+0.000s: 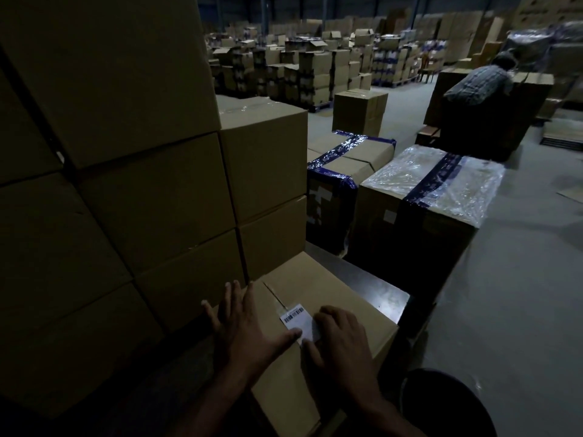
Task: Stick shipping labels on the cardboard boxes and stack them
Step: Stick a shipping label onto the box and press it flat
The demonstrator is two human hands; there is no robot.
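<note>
A plain cardboard box (318,285) stands low in front of me. A white shipping label (298,318) with a barcode lies on its top. My left hand (243,326) rests flat on the box's left part, fingers spread, thumb touching the label's near edge. My right hand (339,337) lies palm down over the label's right end, its fingers pressing on it. Neither hand holds anything. To the left rises a tall stack of plain cardboard boxes (151,190).
Two boxes with blue tape (344,165) and clear film (435,184) stand behind on the right. A person in a checked shirt (479,83) bends over boxes at the far right. Pallets of boxes (315,64) fill the background. Grey floor (520,279) runs along the right.
</note>
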